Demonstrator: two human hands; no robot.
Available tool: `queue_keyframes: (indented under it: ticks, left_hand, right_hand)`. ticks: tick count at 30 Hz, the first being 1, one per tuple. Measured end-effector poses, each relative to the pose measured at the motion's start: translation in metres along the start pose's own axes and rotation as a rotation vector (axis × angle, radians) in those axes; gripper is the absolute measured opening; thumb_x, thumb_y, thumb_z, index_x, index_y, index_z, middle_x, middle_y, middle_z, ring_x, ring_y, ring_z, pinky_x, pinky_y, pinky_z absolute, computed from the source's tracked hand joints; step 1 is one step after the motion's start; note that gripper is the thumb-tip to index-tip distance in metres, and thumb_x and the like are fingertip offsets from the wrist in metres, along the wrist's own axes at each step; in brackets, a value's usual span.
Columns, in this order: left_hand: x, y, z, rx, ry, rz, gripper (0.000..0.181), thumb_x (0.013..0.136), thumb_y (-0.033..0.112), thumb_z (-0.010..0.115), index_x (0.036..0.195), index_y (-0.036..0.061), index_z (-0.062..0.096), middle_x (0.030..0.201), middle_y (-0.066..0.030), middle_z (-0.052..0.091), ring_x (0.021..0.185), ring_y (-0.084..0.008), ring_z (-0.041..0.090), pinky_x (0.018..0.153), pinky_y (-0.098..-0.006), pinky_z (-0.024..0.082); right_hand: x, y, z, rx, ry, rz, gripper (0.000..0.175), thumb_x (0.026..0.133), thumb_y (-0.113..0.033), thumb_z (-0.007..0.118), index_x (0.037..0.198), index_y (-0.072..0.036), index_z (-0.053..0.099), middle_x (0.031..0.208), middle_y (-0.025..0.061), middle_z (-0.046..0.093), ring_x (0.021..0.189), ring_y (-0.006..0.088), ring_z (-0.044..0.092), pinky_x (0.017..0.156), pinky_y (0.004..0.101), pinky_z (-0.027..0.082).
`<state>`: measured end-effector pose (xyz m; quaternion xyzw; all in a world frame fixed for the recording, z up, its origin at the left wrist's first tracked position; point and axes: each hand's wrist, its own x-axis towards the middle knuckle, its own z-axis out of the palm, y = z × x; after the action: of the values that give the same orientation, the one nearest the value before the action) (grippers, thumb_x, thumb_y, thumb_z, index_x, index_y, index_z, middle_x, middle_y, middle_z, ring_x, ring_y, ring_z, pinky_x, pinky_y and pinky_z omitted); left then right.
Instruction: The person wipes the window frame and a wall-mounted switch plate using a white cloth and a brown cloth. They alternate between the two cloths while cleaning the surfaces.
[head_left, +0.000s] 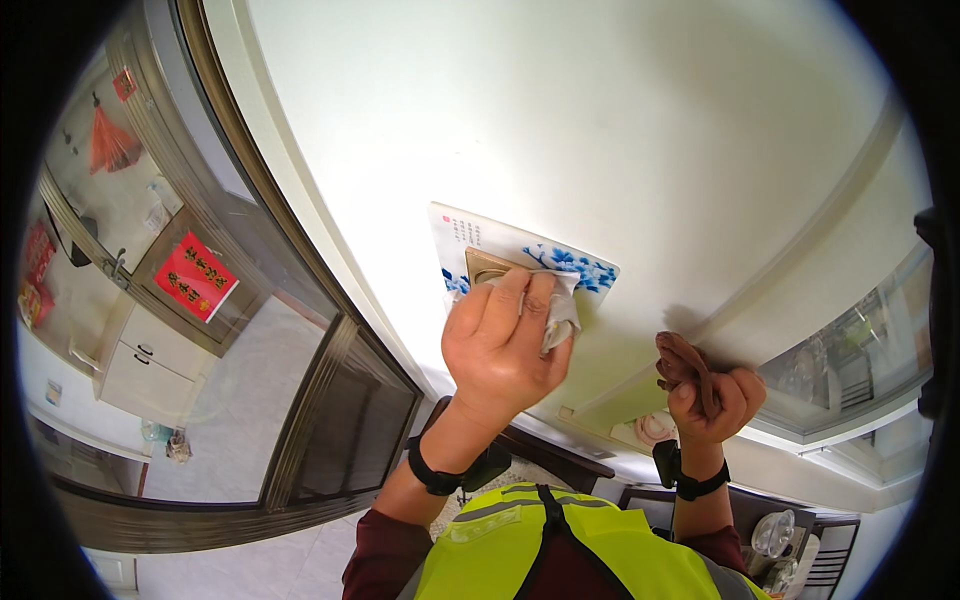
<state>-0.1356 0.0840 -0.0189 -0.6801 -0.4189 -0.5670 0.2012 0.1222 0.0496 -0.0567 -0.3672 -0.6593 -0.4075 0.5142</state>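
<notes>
On the pale wall before me is a gold-toned switch plate (487, 262), framed by a white decorative panel (574, 262) with blue flowers and some writing. My left hand (502, 341) presses a crumpled white wipe (562, 311) against this plate, its fingers bent over the wipe and hiding much of the plate. Lower and to the right, my right hand (716, 405) grips a bunched brown cloth (686, 364) close to the wall. Both wrists wear black straps with dark devices.
To my left stands a sliding door (300, 409) with a brown metal frame; behind its glass are a white cabinet (154, 367) and a red paper sign (196, 277) bearing writing. A glazed window or cabinet (847, 360) is at right. Dishes (772, 532) stand at lower right.
</notes>
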Motion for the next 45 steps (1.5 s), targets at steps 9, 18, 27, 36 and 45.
queue_keyframes:
  ticks: [9,18,27,36,45]
  left_hand:
    - [0.007,0.0,0.006,0.043,0.057,0.141,0.039,0.054,-0.001,0.067,0.092,-0.0008,0.072,0.098,-0.0074,0.065,0.072,-0.0224,0.057,0.059,-0.0337,0.047]
    - [0.004,0.012,0.009,0.094,0.071,0.12,0.023,0.065,-0.002,0.072,0.088,-0.0034,0.071,0.094,-0.0081,0.065,0.067,-0.0206,0.055,0.054,-0.0321,0.042]
    - [-0.001,0.016,0.02,0.1,0.13,-0.038,0.045,0.051,-0.002,0.071,0.096,0.0001,0.068,0.091,-0.0091,0.062,0.071,-0.0253,0.057,0.059,-0.0351,0.046]
    - [0.007,0.02,0.015,-0.057,0.133,-0.277,0.032,0.059,0.002,0.08,0.09,0.0042,0.072,0.088,-0.0095,0.066,0.076,-0.029,0.062,0.067,-0.0373,0.05]
    - [0.025,-0.023,-0.012,0.05,0.022,-0.399,0.022,0.064,0.003,0.08,0.085,0.0055,0.075,0.088,-0.0093,0.07,0.082,-0.0289,0.065,0.073,-0.0381,0.052]
  right_hand:
    - [0.001,-0.001,-0.002,0.018,-0.027,0.016,0.039,0.086,-0.042,0.071,0.09,-0.008,0.054,0.095,0.0098,0.048,0.074,0.027,0.055,0.064,0.0386,0.049]
    - [0.0,-0.003,-0.002,0.012,-0.028,0.035,0.039,0.089,-0.043,0.07,0.091,-0.007,0.054,0.096,0.0104,0.049,0.079,0.0271,0.054,0.07,0.0388,0.049]
    - [0.0,-0.003,-0.001,-0.025,-0.008,0.034,0.039,0.088,-0.044,0.069,0.09,-0.007,0.055,0.094,0.0106,0.05,0.076,0.0273,0.055,0.068,0.0386,0.049]
    - [-0.003,0.0,0.001,-0.011,0.001,0.014,0.037,0.084,-0.042,0.072,0.089,-0.008,0.056,0.093,0.0098,0.051,0.077,0.0275,0.055,0.068,0.0387,0.049]
    - [0.001,0.0,0.001,0.026,0.004,0.01,0.035,0.081,-0.036,0.075,0.091,-0.009,0.056,0.096,0.009,0.051,0.078,0.0278,0.056,0.068,0.0397,0.05]
